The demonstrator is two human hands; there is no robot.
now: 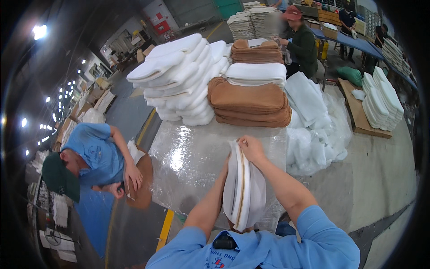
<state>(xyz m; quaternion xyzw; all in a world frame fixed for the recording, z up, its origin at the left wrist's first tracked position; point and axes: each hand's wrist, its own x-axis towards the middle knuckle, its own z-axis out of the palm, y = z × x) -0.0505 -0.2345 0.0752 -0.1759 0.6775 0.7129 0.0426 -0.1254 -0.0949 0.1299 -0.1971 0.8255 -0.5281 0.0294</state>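
White-and-grey layered fabric oblong with tan stripe [243,188], running toward me from my right grip [251,149] | right pinches its far end | left grip [226,165] alongside, hold hidden, cannot tell | best align layers flush

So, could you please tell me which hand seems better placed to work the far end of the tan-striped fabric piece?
Probably the right hand: it touches the far end of the fabric piece, while the left hand lies along the left edge, partly hidden by the fabric.
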